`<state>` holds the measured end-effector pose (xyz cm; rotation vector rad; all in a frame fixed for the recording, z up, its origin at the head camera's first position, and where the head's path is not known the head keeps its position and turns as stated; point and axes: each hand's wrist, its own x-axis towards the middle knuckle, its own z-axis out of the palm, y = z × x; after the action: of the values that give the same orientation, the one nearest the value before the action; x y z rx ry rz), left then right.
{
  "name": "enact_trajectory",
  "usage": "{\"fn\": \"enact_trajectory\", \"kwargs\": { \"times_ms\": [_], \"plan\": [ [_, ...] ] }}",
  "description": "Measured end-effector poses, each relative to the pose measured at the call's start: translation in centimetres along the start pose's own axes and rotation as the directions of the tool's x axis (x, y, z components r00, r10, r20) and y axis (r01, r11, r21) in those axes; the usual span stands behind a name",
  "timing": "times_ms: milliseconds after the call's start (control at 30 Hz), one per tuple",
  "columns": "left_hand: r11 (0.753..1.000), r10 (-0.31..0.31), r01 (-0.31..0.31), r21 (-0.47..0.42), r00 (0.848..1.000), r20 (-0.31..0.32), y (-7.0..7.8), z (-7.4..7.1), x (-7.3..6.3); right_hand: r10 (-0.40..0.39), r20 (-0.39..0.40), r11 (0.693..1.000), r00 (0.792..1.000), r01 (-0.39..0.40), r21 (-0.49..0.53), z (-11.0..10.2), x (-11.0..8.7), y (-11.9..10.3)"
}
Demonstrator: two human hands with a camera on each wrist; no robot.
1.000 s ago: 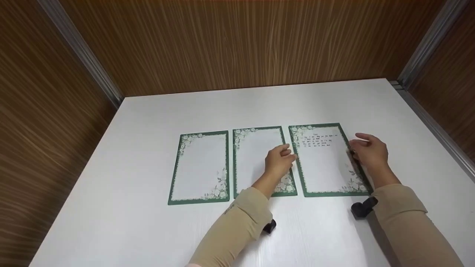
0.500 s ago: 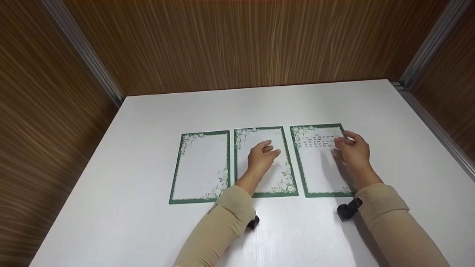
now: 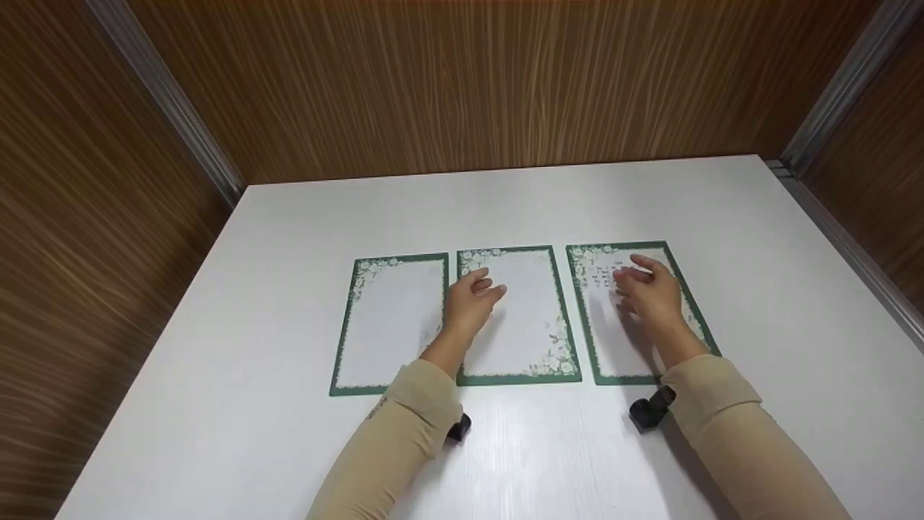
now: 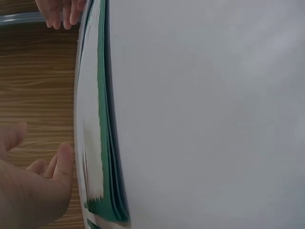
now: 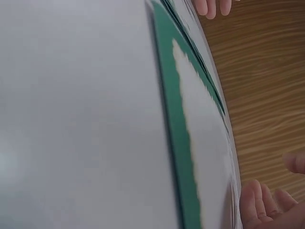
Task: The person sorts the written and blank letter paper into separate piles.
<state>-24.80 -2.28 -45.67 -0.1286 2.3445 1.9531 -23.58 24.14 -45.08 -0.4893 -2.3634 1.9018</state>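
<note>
Three sheets of paper with green floral borders lie side by side: a left sheet (image 3: 393, 318), a middle sheet (image 3: 523, 318) and a right sheet (image 3: 606, 339). Several short lines of dark text run across the top of the right sheet. My left hand (image 3: 468, 307) hovers over the gap between the left and middle sheets, fingers relaxed and holding nothing. Above the right sheet is my right hand (image 3: 653, 296), loosely bent and without anything in it, covering part of the text. The left wrist view shows the sheets' green edges (image 4: 108, 191) stacked slightly thick at one corner.
The sheets rest on a white table (image 3: 289, 238). Brown wood-grain panels (image 3: 469, 87) stand behind it and at both sides, with metal strips (image 3: 166, 101) at the corners. A small black device (image 3: 650, 410) sits under the right cuff, another (image 3: 459, 427) under the left.
Both hands have moved left: the left from the right edge of the middle sheet, the right from beside the right sheet's outer edge to over it. The sheets stay in place.
</note>
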Motion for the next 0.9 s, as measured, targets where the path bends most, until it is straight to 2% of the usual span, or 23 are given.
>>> {"fn": "enact_trajectory", "kwargs": {
  "times_ms": [200,500,667,900],
  "plan": [
    [0.999,0.008,-0.007,0.035,0.999,-0.034,-0.1,-1.8,0.1,-0.007,0.049,1.000,0.999,0.006,0.009,1.7,-0.4,-0.4],
    [0.998,0.013,-0.009,0.057,0.998,-0.067,-0.5,-3.7,0.2,-0.001,0.117,0.999,0.993,0.007,-0.050,3.8,-1.0,-0.9],
    [0.998,-0.008,0.013,0.060,0.998,-0.070,-0.5,-4.3,0.1,0.020,0.152,0.997,0.988,-0.008,-0.083,4.5,-1.3,-1.1],
    [0.997,-0.041,0.045,0.057,0.997,-0.072,-0.5,-4.5,-0.1,0.024,0.185,0.995,0.982,-0.005,-0.099,4.9,-1.4,-1.1]
  ]
}}
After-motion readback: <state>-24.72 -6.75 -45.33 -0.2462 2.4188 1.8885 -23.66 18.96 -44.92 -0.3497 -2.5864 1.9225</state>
